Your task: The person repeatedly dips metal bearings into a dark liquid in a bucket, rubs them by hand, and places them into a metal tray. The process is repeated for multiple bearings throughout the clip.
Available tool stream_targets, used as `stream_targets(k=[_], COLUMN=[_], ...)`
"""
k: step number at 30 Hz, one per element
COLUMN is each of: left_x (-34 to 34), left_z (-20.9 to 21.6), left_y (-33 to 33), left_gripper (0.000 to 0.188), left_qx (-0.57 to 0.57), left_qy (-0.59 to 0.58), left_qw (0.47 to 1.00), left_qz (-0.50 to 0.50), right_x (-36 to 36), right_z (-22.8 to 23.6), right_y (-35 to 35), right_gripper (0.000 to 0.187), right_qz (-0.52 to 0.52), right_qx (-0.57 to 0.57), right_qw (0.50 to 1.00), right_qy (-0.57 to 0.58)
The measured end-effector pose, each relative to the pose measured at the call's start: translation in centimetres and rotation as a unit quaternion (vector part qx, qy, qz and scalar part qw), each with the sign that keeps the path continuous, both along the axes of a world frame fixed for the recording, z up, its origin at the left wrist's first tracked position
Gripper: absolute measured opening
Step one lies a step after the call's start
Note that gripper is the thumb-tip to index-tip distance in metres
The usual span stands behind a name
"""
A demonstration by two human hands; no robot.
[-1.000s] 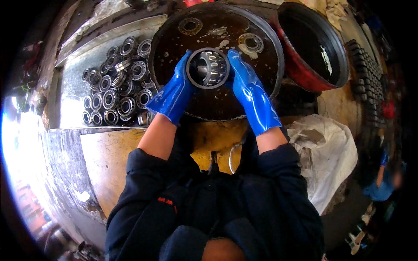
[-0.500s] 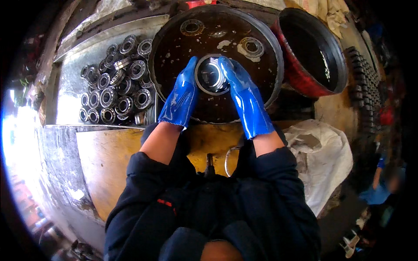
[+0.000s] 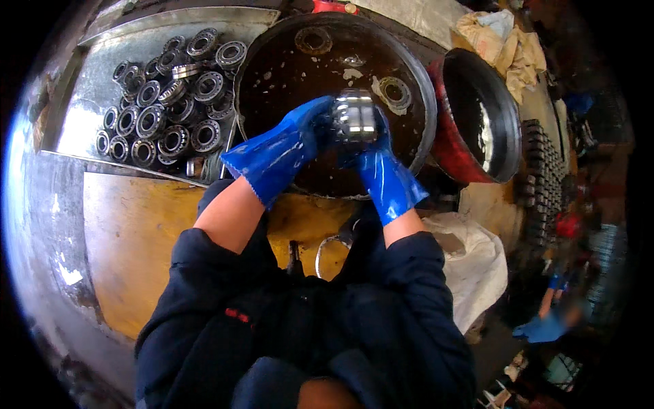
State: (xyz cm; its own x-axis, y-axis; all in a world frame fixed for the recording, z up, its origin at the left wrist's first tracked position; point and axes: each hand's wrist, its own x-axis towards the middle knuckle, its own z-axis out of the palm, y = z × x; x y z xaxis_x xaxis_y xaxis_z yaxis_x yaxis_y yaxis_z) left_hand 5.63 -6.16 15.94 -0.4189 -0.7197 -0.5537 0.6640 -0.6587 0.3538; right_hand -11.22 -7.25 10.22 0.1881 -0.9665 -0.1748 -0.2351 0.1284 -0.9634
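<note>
Between my two blue-gloved hands is a shiny steel roller bearing (image 3: 355, 117), held up over a round tub (image 3: 430, 102) of dark brown liquid. Its rollers and outer side face up toward me. My left hand (image 3: 310, 126) is closed on the bearing's left side, with the fingertips partly hidden behind it. From the right and below, my right hand (image 3: 379, 153) grips it, its fingers mostly out of sight. Two more rings lie in the tub: one bearing ring (image 3: 314, 41) at the far left and another ring (image 3: 394, 94) at the right.
A metal tray (image 3: 68, 102) on the left holds several piled bearings (image 3: 150, 121). Right of the tub stands a red drum (image 3: 453, 136), dark inside. Rows of small metal parts (image 3: 541, 177) lie farther right, near a white sack (image 3: 477, 266). Another person (image 3: 545, 327) is at the lower right.
The bearing has been turned from its open face to its roller side, and shifted slightly right. My left hand has swung across toward it. The whole view has shifted a little.
</note>
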Motion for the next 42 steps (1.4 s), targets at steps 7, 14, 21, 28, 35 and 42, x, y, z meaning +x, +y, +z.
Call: stream_targets(k=[7,14,21,28,35,42], left_x=[-0.4,-0.5,0.1,0.0,0.1,-0.1], left_z=[-1.2,-1.2,-1.7,0.2,2.2,-0.3], left_y=[-0.4,0.2,0.1,0.5,1.8,2.1], left_gripper=[0.017,0.022,0.032,0.035,0.047,0.046], left_qx=[-0.047,-0.152,-0.202,-0.205,-0.267,-0.205], left_qy=[0.054,0.033,-0.054,-0.115,-0.100,-0.106], left_qw=[0.997,0.988,0.978,0.972,0.956,0.971], left_qz=[-0.024,0.010,0.011,-0.020,-0.068,-0.060], right_x=[-0.5,-1.7,-0.4,-1.5,-2.2,-2.2], right_z=[-3.4,-4.9,-1.8,-1.0,3.4,5.1], right_y=[0.6,0.1,0.9,0.3,2.7,3.5], right_gripper=[0.047,0.049,0.053,0.052,0.051,0.050], right_qz=[0.054,0.042,-0.157,-0.180,-0.168,-0.176], right_qx=[-0.037,-0.240,0.257,0.167,0.105,0.068], right_qw=[0.997,0.970,0.737,0.831,0.951,0.963], right_qy=[0.045,-0.006,-0.605,-0.499,-0.238,-0.193])
